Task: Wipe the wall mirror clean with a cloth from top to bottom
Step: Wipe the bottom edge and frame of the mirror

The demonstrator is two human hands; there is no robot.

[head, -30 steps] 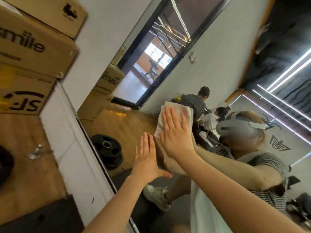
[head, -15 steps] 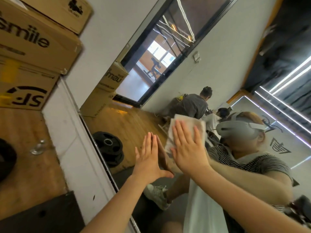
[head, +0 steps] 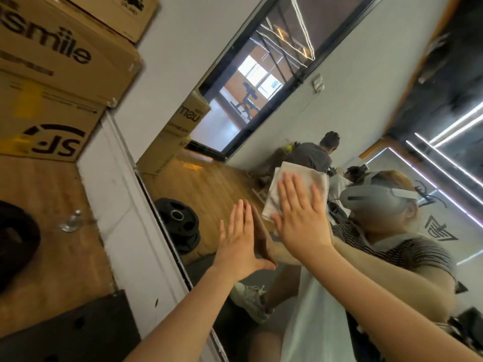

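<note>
Stacked cardboard boxes (head: 52,82) stand on the wooden floor (head: 52,231) left of the wall mirror (head: 352,82). We press our right hand (head: 303,218), fingers straight and spread, flat on the white cloth (head: 274,194) against the glass; hand and cloth have slid rightward and slightly lower than a moment ago. Our left hand (head: 239,246) stays flat on the mirror, fingers straight, just left of the cloth, holding nothing.

We see open mirror glass (head: 352,100) above the cloth (head: 298,178) under our right hand (head: 300,220). Our left hand (head: 240,246) lies flat just beside it; stacked cardboard boxes (head: 52,82) crowd the mirror's left edge.
</note>
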